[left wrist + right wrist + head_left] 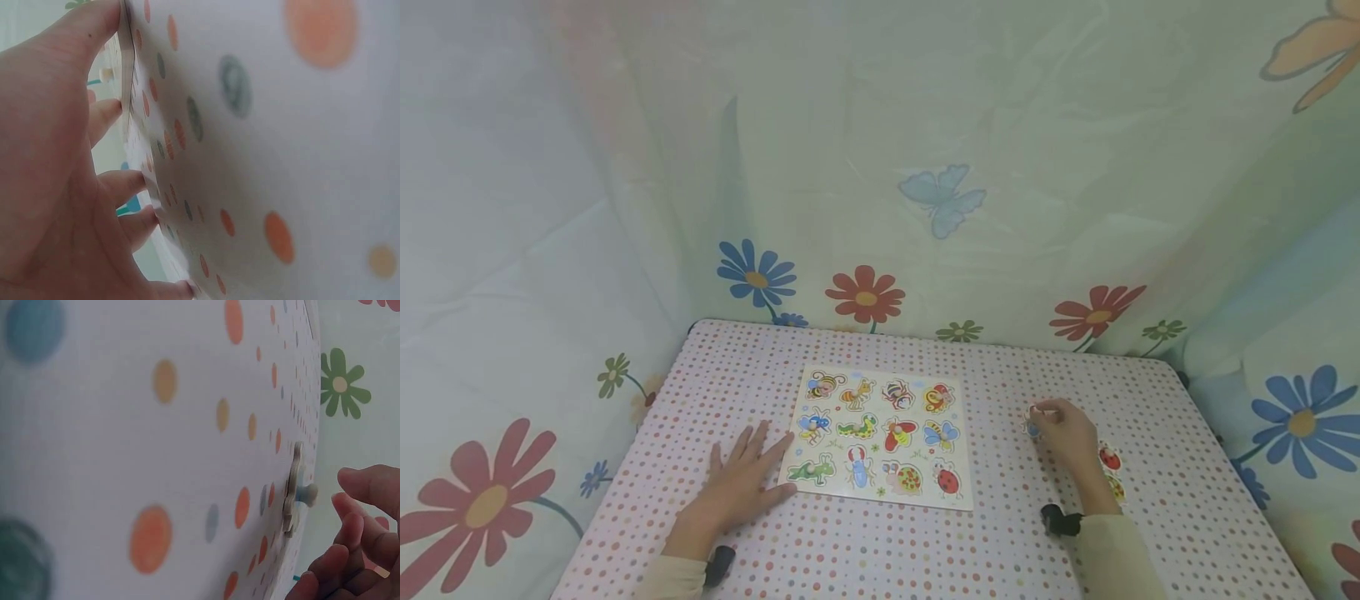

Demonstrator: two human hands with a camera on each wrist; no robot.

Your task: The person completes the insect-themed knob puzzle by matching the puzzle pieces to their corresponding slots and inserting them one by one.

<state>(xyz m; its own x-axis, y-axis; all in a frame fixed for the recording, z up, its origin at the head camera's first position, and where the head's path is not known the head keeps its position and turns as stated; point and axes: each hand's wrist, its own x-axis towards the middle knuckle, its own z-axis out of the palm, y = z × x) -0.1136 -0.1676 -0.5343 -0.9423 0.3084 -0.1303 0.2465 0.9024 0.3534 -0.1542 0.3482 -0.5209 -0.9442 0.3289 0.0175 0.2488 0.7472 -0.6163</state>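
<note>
A wooden knob-puzzle board (880, 458) with several insect pictures lies mid-table. My left hand (737, 482) rests flat with spread fingers at its left edge; in the left wrist view the thumb and a finger touch the board's side (127, 75). To the board's right, my right hand (1070, 437) hovers over a loose puzzle piece (1030, 425). In the right wrist view that piece (291, 497) lies on the table, its knob (309, 495) up. The thumb (369, 484) and bent fingers are slightly apart from the knob, holding nothing. The piece's picture is mostly hidden.
A ladybug piece (1108, 457) and a green-yellow piece (1116, 486) lie beside the right wrist, partly covered by it. The table (850, 554) has a dotted cloth. Flower-printed curtains (820, 183) hang behind and at both sides.
</note>
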